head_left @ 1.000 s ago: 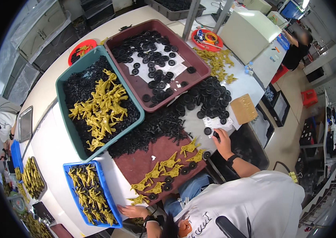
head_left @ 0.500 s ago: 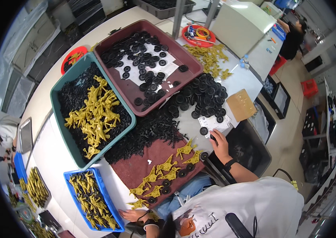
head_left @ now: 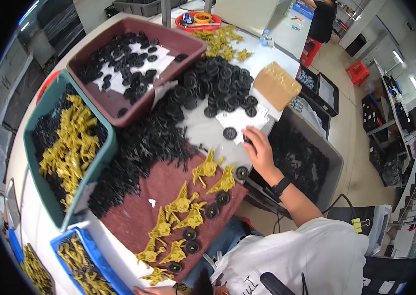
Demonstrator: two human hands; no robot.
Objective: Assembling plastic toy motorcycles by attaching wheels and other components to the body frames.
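My right hand (head_left: 259,150), with a black band on its wrist, lies flat on a white sheet (head_left: 240,118) at the table's right edge. Its fingers are spread and the fingertips rest by a black wheel (head_left: 229,133). Behind the sheet is a heap of black wheels (head_left: 213,86). On the dark red mat (head_left: 144,196) in front of me lie yellow plastic figures (head_left: 183,206), each beside a black wheel (head_left: 212,211). Only a sliver of my left hand (head_left: 141,291) shows at the bottom edge, near the closest yellow figure; its fingers are hidden.
A dark red tray (head_left: 119,105) holds wheels on paper. A green bin (head_left: 102,157) and a blue bin (head_left: 65,241) hold yellow figures. Small black parts (head_left: 144,147) are heaped mid-table. A brown parcel (head_left: 277,86) and a grey tub (head_left: 333,162) stand on the right. Another person stands far behind.
My right hand has moved forward from the mat's right end onto the white sheet beside the wheel. The view has shifted closer to the table.
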